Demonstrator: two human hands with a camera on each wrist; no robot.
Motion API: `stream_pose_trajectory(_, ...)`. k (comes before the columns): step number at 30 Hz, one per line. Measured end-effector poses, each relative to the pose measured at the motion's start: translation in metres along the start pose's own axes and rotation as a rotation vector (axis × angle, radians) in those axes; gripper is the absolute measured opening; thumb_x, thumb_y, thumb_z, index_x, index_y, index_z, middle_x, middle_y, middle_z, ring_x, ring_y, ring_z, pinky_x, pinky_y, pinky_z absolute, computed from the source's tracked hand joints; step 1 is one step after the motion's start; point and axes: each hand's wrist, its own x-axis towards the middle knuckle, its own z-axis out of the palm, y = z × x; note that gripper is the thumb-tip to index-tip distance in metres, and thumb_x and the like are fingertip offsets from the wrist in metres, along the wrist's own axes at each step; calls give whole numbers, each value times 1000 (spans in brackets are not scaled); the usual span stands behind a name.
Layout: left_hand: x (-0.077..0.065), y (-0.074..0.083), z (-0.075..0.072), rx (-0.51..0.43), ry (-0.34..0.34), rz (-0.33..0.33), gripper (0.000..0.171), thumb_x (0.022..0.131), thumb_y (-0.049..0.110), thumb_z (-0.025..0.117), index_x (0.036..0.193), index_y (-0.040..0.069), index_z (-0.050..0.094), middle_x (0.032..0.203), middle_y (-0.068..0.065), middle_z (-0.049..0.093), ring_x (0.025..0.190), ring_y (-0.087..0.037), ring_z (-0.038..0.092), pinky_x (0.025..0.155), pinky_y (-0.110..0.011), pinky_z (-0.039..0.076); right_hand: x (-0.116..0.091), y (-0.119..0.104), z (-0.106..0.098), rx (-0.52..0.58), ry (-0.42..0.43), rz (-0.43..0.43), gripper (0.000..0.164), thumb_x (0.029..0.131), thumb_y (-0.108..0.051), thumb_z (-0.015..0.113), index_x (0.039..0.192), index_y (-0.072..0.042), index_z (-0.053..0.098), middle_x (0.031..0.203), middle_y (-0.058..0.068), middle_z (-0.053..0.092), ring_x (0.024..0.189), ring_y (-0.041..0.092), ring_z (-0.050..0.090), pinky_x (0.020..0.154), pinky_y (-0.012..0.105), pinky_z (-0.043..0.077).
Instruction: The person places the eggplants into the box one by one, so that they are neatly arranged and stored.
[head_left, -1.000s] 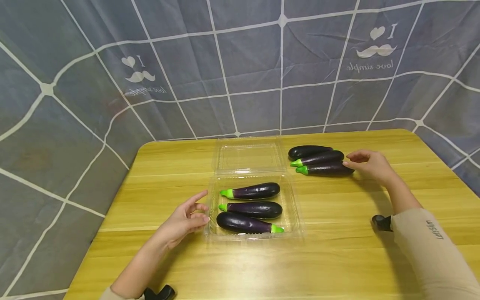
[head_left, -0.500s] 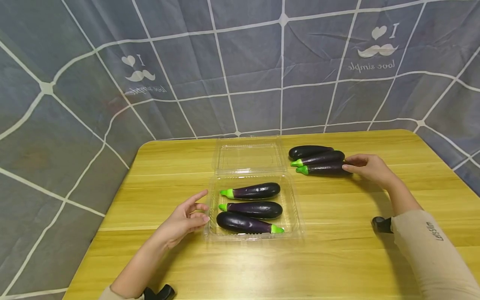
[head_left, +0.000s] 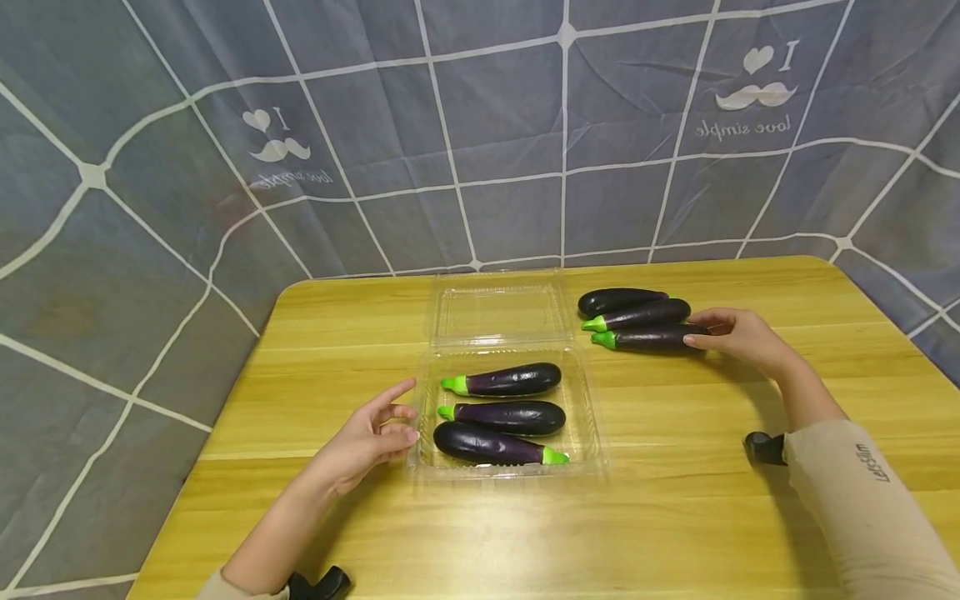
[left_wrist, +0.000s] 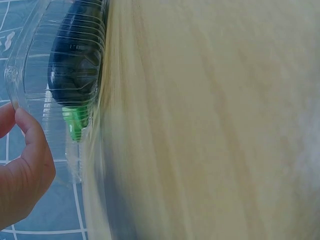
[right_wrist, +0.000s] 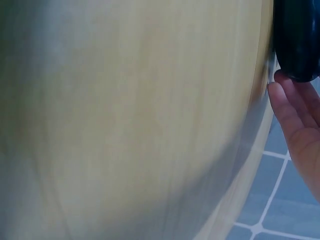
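My right hand (head_left: 738, 337) holds the rounded end of the nearest eggplant (head_left: 648, 337) in a group of three, thumb in front and fingers behind. In the right wrist view, its fingertips (right_wrist: 280, 92) meet the dark end of that eggplant (right_wrist: 298, 45). At the left rim of a clear plastic box (head_left: 588, 417), my left hand (head_left: 367, 442) pinches the edge with thumb and fingertips; its index finger points forward. Inside the box lie three eggplants: a far one (head_left: 517, 380), a middle one (head_left: 513, 417) and a near one (head_left: 487, 444), whose green stem points right.
The box's hinged lid (head_left: 498, 312) lies folded back towards the far edge of the wooden table (head_left: 510, 533). Two more eggplants, a middle one (head_left: 648, 314) and a back one (head_left: 618, 301), lie beside the held one. A grey gridded curtain (head_left: 502, 142) hangs behind the table.
My right hand has moved slightly left, and its thumb and fingers have closed on the end of the nearest loose eggplant. The left hand and the box have stayed in place.
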Motion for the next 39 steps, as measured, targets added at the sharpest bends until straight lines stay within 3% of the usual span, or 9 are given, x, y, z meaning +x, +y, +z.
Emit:
stream_pose_trajectory(11,0,-2,0,-8,-5,16,76,86,-1,60,149,6,17,107,-7,43,84,-10,53,71,-24,48,-3,1,1,-4,-6,-21,59,80,-37,72,123,1,56,116,21,58,87,10,52,70,19,44)
stream_pose_trajectory(20,0,-3,0,-4,-19,18,77,87,1,60,149,7,16,109,-8,42,85,-10,53,73,-25,48,-7,3,5,-26,22,-21,61,80,-39,72,123,0,57,122,23,56,93,4,50,73,13,41)
stream_pose_trajectory(34,0,-3,0,-2,-23,19,77,87,1,60,149,7,16,109,-8,42,84,-10,53,73,-26,48,-14,-5,2,-65,35,-50,55,81,-38,71,121,-2,59,117,20,59,97,13,53,74,16,42)
stream_pose_trajectory(39,-1,-2,0,-9,-6,11,76,86,-1,59,149,8,17,109,-8,43,84,-10,53,73,-25,48,-16,-13,-2,-66,43,-67,53,83,-36,70,121,-1,59,115,20,60,103,25,54,74,16,42)
